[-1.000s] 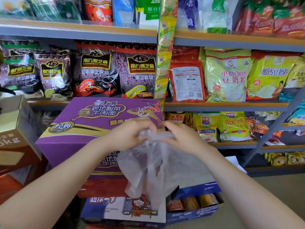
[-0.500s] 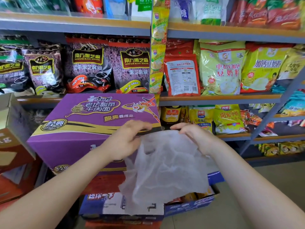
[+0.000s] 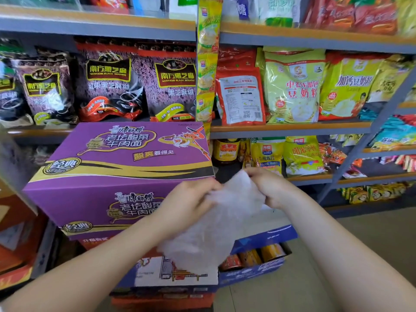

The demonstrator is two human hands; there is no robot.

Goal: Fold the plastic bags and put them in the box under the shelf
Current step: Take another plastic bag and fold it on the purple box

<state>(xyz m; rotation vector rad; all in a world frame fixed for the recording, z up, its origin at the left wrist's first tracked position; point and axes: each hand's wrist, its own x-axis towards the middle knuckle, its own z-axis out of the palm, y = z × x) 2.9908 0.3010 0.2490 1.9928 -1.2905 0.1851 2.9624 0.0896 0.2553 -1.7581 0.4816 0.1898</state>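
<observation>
Plastic bag (image 3: 216, 224) pinched at its top edge between left hand (image 3: 189, 199) and right hand (image 3: 267, 188), hanging limp below the fingers. Farther down, past the bag: blue box (image 3: 254, 262) at the shelf foot. Likely to slip or bunch crookedly, thin film offering little grip.

purple noodle carton (image 3: 126, 176), shelved snack packets (image 3: 292, 91)

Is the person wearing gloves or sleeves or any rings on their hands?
No. The left hand and the right hand are bare, with no gloves, rings or bracelets showing. Both forearms are bare too: no sleeve, watch or band appears anywhere along them up to the picture's edge.
</observation>
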